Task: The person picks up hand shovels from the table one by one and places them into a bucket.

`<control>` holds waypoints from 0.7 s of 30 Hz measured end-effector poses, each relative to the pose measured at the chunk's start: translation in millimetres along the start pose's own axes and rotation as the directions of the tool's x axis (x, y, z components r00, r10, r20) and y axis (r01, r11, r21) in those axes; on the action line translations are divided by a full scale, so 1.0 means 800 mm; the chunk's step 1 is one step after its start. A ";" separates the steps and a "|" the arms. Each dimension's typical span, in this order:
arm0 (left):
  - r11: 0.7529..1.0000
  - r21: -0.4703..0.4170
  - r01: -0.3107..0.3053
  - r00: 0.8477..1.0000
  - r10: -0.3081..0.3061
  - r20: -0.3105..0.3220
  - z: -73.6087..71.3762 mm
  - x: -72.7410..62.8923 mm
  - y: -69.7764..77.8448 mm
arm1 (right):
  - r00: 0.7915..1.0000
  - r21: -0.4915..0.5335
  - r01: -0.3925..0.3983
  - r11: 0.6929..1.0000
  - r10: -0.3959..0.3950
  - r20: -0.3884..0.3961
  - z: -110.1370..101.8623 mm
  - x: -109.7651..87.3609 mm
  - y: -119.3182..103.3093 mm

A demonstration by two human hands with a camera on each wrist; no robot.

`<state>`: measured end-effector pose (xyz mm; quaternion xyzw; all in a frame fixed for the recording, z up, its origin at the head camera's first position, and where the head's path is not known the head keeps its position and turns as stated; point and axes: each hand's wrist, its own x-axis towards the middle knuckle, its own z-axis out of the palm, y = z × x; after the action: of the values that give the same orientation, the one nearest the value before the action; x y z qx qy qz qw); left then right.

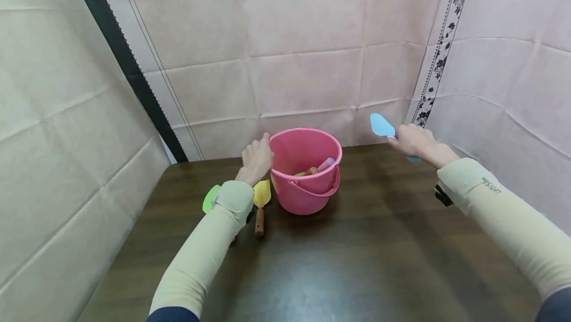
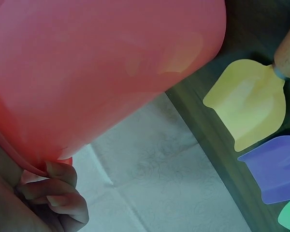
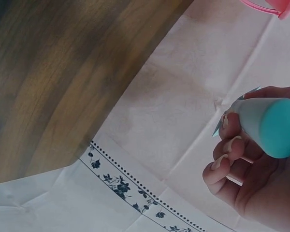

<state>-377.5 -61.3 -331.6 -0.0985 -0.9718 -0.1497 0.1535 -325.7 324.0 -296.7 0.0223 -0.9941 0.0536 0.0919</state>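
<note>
One pink bucket stood upright on one dark wooden table, near its far edge. The left hand gripped the bucket's rim, its fingers curled tight there. The right hand, well apart to the right, held one blue shovel off the table, its fingers wrapped round the handle. Three more shovels lay left of the bucket — one yellow shovel with a wooden handle, one purple shovel and one green shovel, the purple between the other two. Inside the bucket showed one lilac piece and at least one wooden handle; the full count in there could not be told.
</note>
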 end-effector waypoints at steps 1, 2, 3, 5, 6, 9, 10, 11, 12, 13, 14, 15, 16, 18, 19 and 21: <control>1.000 0.000 -0.001 1.000 0.001 0.000 0.000 0.000 0.000 | 1.000 0.000 0.001 1.000 -0.001 -0.002 0.000 0.000 0.000; 1.000 0.000 -0.001 1.000 0.001 0.000 0.000 0.000 0.000 | 1.000 -0.002 0.005 1.000 -0.005 -0.007 -0.001 0.001 -0.001; 1.000 -0.001 -0.003 1.000 0.003 0.000 0.001 0.000 0.000 | 1.000 -0.002 0.008 1.000 -0.008 -0.012 -0.001 0.002 -0.001; 1.000 -0.003 -0.004 1.000 0.004 -0.002 0.001 0.000 0.000 | 1.000 -0.006 0.013 1.000 -0.013 -0.023 -0.003 0.003 -0.003; 1.000 -0.006 -0.004 1.000 0.004 0.000 0.001 0.000 -0.001 | 1.000 -0.009 0.015 1.000 -0.015 -0.025 -0.003 0.004 -0.004; 1.000 -0.010 -0.002 1.000 0.002 0.002 0.000 0.001 0.000 | 1.000 -0.018 0.021 1.000 -0.022 -0.022 -0.008 0.005 -0.009; 1.000 -0.009 0.003 1.000 -0.003 0.004 -0.001 0.001 0.000 | 1.000 -0.021 0.023 1.000 -0.023 -0.018 -0.009 0.006 -0.010; 1.000 -0.009 0.007 1.000 -0.006 0.005 -0.001 0.001 0.000 | 1.000 -0.025 0.026 0.999 -0.026 -0.015 -0.010 0.007 -0.013; 1.000 -0.010 0.011 1.000 -0.011 0.006 -0.001 0.001 0.001 | 0.999 -0.028 0.030 0.999 -0.030 -0.015 -0.011 0.008 -0.015; 1.000 -0.011 0.015 1.000 -0.015 0.007 -0.002 0.001 0.001 | 0.999 -0.031 0.034 0.999 -0.034 -0.018 -0.012 0.009 -0.017; 1.000 -0.011 0.019 1.000 -0.019 0.007 -0.002 0.000 0.001 | 0.999 -0.033 0.038 0.999 -0.039 -0.022 -0.012 0.009 -0.019; 1.000 -0.013 0.023 1.000 -0.023 0.008 -0.002 0.000 0.001 | 0.999 -0.033 0.039 0.999 -0.040 -0.023 -0.013 0.010 -0.020; 1.000 -0.014 0.026 1.000 -0.026 0.008 -0.002 0.000 0.001 | 0.999 -0.031 0.043 0.999 -0.044 -0.024 -0.013 0.010 -0.022; 0.999 -0.016 0.032 0.999 -0.032 0.006 -0.001 0.000 0.002 | 0.998 -0.027 0.048 0.998 -0.049 -0.028 -0.014 0.011 -0.024; 0.999 -0.014 0.033 0.999 -0.033 0.006 -0.001 0.000 0.002 | 0.998 -0.025 0.049 0.998 -0.050 -0.026 -0.014 0.010 -0.025; 0.999 -0.010 0.035 0.999 -0.035 0.006 0.001 0.000 0.004 | 0.999 -0.021 0.047 0.999 -0.047 -0.022 -0.014 0.010 -0.027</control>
<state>-377.0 -58.3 -331.3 -0.0828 -0.9730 -0.1570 0.1476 -330.1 303.9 -281.8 0.0440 -0.9927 0.0418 0.1043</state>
